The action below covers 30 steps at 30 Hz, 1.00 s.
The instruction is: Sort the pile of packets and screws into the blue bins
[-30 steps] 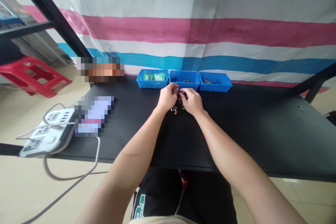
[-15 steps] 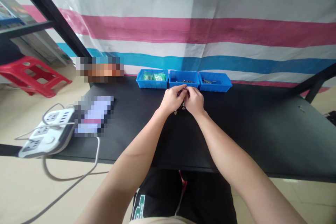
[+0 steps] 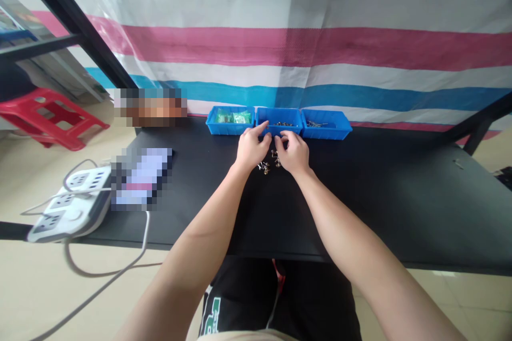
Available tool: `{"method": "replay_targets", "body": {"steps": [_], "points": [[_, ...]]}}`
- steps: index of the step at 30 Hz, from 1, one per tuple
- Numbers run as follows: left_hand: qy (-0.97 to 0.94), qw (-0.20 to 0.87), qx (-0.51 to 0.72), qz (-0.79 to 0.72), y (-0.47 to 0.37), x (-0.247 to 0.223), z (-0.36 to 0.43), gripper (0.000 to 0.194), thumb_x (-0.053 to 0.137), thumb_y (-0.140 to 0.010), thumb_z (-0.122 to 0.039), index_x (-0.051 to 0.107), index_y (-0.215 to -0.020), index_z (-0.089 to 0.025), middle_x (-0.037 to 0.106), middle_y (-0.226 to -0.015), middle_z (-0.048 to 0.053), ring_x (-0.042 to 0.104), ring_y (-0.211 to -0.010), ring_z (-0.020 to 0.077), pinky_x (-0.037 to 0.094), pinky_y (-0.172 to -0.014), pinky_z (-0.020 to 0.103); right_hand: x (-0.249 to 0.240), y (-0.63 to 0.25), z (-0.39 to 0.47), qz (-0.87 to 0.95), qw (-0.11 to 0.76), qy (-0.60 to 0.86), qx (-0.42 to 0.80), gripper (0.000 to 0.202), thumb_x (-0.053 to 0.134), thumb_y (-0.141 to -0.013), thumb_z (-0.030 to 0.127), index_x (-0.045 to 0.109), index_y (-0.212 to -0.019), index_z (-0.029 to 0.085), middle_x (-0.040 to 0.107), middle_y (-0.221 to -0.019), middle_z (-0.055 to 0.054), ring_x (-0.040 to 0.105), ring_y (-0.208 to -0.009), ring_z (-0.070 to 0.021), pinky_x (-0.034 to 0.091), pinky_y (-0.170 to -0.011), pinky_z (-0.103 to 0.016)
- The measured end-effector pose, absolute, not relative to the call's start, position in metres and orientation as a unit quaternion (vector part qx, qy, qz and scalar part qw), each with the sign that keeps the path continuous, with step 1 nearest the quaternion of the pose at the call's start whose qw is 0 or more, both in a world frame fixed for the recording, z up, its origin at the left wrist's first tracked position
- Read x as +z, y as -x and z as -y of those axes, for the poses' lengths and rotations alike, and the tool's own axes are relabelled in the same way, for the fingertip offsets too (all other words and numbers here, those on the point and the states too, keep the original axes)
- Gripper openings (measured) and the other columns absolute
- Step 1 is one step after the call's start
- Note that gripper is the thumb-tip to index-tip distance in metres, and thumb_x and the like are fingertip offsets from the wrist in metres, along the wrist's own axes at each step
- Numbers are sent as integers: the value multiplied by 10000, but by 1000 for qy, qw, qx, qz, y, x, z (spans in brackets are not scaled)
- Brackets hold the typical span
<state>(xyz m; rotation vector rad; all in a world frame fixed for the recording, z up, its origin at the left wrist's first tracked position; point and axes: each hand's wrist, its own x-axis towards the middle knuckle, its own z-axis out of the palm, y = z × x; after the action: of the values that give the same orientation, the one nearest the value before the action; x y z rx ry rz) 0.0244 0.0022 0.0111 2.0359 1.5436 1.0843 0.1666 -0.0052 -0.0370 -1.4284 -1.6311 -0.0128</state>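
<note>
My left hand [image 3: 253, 146] is just in front of the middle blue bin [image 3: 279, 129], its index finger stretched toward the bin and its thumb apart. Beside it, my right hand [image 3: 295, 152] is curved, with a small gap between thumb and index finger; I see nothing held there. The two hands are apart. Small shiny metal fittings [image 3: 264, 167] lie on the black table by my left wrist. More metal fittings [image 3: 276, 158] lie against the inner side of my right hand, which partly hides them. Several small brassy parts [image 3: 285, 124] are inside the middle bin.
The left blue bin [image 3: 231, 129] holds green-and-clear packets; the right one [image 3: 328, 131] holds thin metal pieces. A blurred-out device [image 3: 144, 177] and a white power strip [image 3: 72, 202] with cables are on the left. Striped sheeting [image 3: 240, 45] hangs behind the black table [image 3: 384, 197].
My hands were together at the fingertips and have moved apart, the left one going left. My left index finger has stretched out, and more of the metal fittings between the hands now shows.
</note>
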Motion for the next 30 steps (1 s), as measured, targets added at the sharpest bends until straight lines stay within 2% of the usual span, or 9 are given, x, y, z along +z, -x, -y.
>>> {"method": "replay_targets", "body": {"steps": [4,7,10,17,24,30], "points": [[-750,89,346,-556,-18,5,-8,583,511,-911,-285,480,-1491,-234,518,-1506,66,444,-1370,300,345,-1136,480,-37,-166,5,670,453,588,15,285,477,-948,387,650,-1054,187,744,-898,-96,689,-948,-261,523,-840,-367],[-760,65,310,-568,-15,0,-11,698,491,-905,-327,312,-1576,-260,335,-1623,56,301,-1457,340,288,-1142,536,-37,-166,4,674,443,591,22,268,487,-938,373,655,-1041,191,743,-893,-92,689,-930,-260,523,-837,-369],[-764,66,278,-579,-14,-2,-12,768,493,-887,-346,226,-1602,-261,249,-1656,64,215,-1489,381,256,-1130,586,-37,-166,4,677,438,592,19,251,495,-931,362,661,-1022,197,745,-899,-91,686,-915,-259,525,-818,-364],[-780,58,228,-579,-18,-6,-15,764,489,-887,-371,243,-1597,-234,251,-1653,97,145,-1508,420,204,-1128,651,-37,-165,4,678,433,594,5,238,505,-920,347,676,-991,197,747,-886,-86,684,-892,-251,527,-790,-347],[-784,32,230,-576,-21,-6,-13,699,501,-886,-332,350,-1555,-201,321,-1623,124,193,-1490,424,190,-1128,664,-36,-165,5,683,414,601,19,219,515,-913,316,679,-988,193,738,-903,-93,670,-901,-262,518,-787,-359],[-782,23,231,-579,-19,-3,-9,656,533,-866,-331,444,-1500,-189,333,-1618,123,229,-1465,440,219,-1109,665,-31,-166,8,702,371,608,-4,201,534,-889,268,683,-988,178,726,-901,-107,628,-931,-278,482,-876,-402]]}}
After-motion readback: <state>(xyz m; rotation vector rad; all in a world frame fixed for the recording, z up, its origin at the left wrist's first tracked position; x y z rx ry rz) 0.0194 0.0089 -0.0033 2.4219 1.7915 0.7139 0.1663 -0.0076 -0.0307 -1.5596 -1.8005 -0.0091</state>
